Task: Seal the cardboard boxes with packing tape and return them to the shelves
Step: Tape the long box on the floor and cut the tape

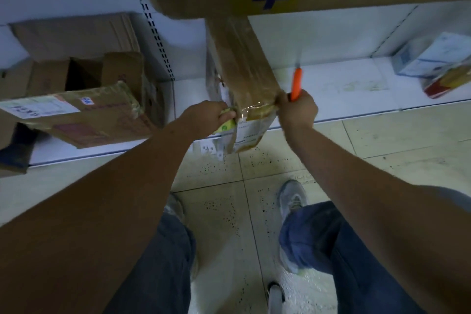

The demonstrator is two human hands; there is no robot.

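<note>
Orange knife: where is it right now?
The orange knife is in the right hand, pointing up over the shelf, just right of the taped box.

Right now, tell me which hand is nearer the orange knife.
Right. The right hand grips the orange knife beside the taped box; the left hand is across the box, holding the tape roll.
</note>
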